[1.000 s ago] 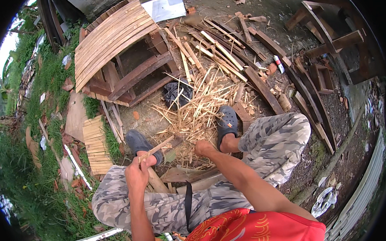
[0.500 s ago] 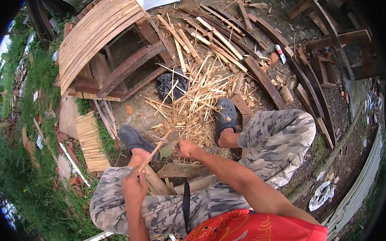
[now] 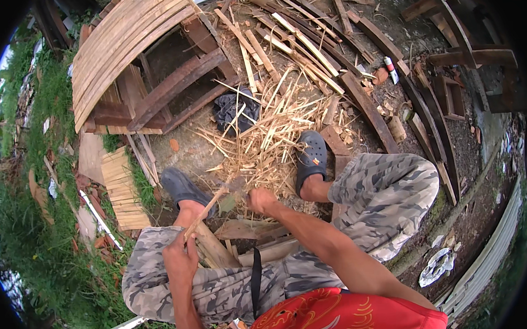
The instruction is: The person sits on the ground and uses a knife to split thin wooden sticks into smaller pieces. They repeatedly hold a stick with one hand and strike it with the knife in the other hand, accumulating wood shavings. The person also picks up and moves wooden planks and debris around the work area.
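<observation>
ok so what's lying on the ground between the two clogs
In the head view, a heap of pale wood strips lies between the left clog and the right clog, with grey ground showing beside the left one.

The heap of shavings [image 3: 276, 128] is pale straw yellow, with a black bag [image 3: 235, 111] against its left edge, 2 dark grey clogs [image 3: 310, 153] to its lower left and lower right, and a light tan strip [image 3: 205, 213] below it. Left of the heap, a slatted top [image 3: 132, 46] in streaky honey tan covers a dark reddish-brown frame [image 3: 176, 91], with green grass [image 3: 47, 247] farther out. Well below the heap come trousers [image 3: 385, 203] in grey and off-white camouflage, a black strap [image 3: 256, 278], and a red shirt [image 3: 343, 318] patterned with yellow curling lines.
</observation>
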Demonstrator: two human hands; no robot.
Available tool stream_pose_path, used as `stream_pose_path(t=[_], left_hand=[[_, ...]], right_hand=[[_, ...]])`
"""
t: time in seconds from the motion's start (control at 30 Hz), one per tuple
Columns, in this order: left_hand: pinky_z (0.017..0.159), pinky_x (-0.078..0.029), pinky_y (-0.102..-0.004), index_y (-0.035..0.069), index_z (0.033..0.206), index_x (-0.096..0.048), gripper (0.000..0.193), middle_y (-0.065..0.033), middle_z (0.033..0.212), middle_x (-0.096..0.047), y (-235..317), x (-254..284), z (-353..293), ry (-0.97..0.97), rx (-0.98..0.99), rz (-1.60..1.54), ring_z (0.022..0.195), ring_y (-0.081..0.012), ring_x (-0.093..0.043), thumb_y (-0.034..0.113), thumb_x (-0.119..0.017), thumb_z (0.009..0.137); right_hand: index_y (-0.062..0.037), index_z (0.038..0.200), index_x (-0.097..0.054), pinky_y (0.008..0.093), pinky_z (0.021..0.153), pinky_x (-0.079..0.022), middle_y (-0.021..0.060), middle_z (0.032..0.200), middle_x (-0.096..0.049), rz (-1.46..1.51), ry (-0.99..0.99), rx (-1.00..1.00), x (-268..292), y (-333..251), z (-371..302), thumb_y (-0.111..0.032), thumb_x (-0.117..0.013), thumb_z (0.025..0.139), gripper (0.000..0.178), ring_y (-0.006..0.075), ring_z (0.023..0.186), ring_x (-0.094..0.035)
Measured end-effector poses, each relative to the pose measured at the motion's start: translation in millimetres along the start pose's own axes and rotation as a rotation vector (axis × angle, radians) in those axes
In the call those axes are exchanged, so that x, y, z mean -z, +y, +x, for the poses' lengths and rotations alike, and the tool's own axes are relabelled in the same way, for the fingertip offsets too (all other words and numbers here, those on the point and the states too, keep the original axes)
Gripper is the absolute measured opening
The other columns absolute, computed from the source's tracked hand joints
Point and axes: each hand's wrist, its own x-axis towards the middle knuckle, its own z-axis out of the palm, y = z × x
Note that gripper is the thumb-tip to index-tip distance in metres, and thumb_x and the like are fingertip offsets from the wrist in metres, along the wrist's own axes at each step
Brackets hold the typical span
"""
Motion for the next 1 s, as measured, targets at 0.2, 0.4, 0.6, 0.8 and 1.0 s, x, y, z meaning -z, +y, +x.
stream_pose_path(t=[0.2, 0.4, 0.6, 0.8, 1.0], left_hand=[[0.058, -0.049, -0.0464, -0.001, 0.101, -0.069, 0.020, -0.0259, 0.071, -0.063, 0, -2, 0, 0.002, 0.023, -0.040, 0.067, -0.0438, -0.064, 0.016, -0.063, 0.091], [0.058, -0.050, -0.0459, 0.000, 0.101, -0.069, 0.019, -0.0251, 0.071, -0.064, -4, -1, 0, 0.035, 0.021, -0.047, 0.066, -0.0422, -0.065, 0.016, -0.064, 0.091], [0.059, -0.050, -0.0456, -0.001, 0.102, -0.069, 0.019, -0.0259, 0.073, -0.064, -4, -2, 1, 0.034, -0.014, -0.053, 0.068, -0.0424, -0.065, 0.014, -0.063, 0.091], [0.061, -0.051, -0.0451, -0.001, 0.103, -0.069, 0.020, -0.0259, 0.074, -0.065, -4, 1, 2, 0.017, 0.009, -0.046, 0.070, -0.0429, -0.065, 0.014, -0.064, 0.091], [0.062, -0.052, -0.0444, 0.001, 0.107, -0.068, 0.019, -0.0247, 0.082, -0.067, 7, -2, 0, 0.069, -0.069, -0.160, 0.074, -0.0424, -0.066, 0.011, -0.064, 0.090]], right_hand=[[0.0022, 0.097, -0.073, 0.0455, 0.085, -0.056, 0.0255, 0.099, -0.070, 0.099, -0.010, -0.218, 4, -5, -5, -0.024, -0.056, 0.086, 0.034, 0.0392, 0.096, -0.069], [0.0024, 0.099, -0.073, 0.0450, 0.087, -0.055, 0.0293, 0.101, -0.068, 0.003, -0.027, -0.193, -6, 3, 0, -0.025, -0.056, 0.085, 0.035, 0.0401, 0.098, -0.068], [0.0048, 0.103, -0.071, 0.0445, 0.085, -0.056, 0.0275, 0.107, -0.068, -0.064, -0.087, -0.222, -23, 30, 15, -0.023, -0.055, 0.086, 0.036, 0.0400, 0.101, -0.068], [0.0010, 0.104, -0.072, 0.0424, 0.087, -0.056, 0.0220, 0.110, -0.070, -0.435, -0.249, -0.061, -20, 35, 19, -0.024, -0.056, 0.087, 0.034, 0.0357, 0.104, -0.068], [0.0008, 0.105, -0.072, 0.0441, 0.090, -0.054, 0.0260, 0.106, -0.069, -0.051, 0.072, -0.296, 2, 25, -2, -0.027, -0.054, 0.089, 0.036, 0.0384, 0.104, -0.067]])
